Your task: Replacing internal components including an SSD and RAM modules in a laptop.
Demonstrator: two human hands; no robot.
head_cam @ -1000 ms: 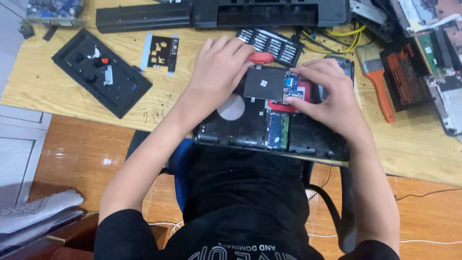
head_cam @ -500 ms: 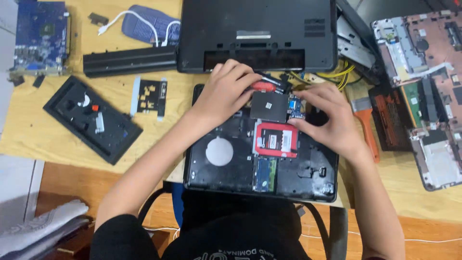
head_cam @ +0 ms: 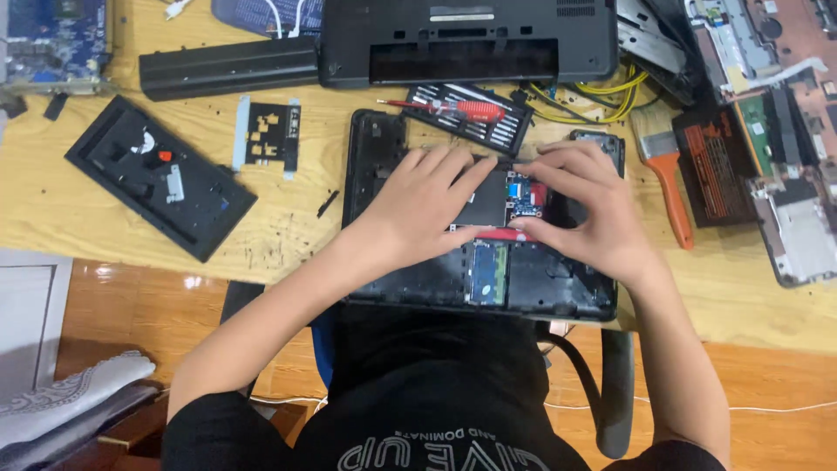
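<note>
Both my hands rest at mid-frame on the opened laptop base (head_cam: 418,279): my left hand (head_cam: 427,205) lies flat, fingers spread, on the dark drive (head_cam: 485,202), and my right hand (head_cam: 593,209) pinches its right edge with loosely curled fingers. The base sits on a wooden table (head_cam: 288,235); a screwdriver kit (head_cam: 466,115) is just above, a black cover panel (head_cam: 157,179) at left, an orange-handled brush (head_cam: 663,170) at right.

A light wooden table (head_cam: 105,235) with a pale grain fills the far part of the scene, its near edge running left to right. Below it lies a glossy reddish-brown wooden floor (head_cam: 131,305) that catches soft reflections of overhead light. At the near left sits a pale patterned cloth (head_cam: 61,397). A white panel (head_cam: 26,314) stands at the left edge. Light is even and bright.
</note>
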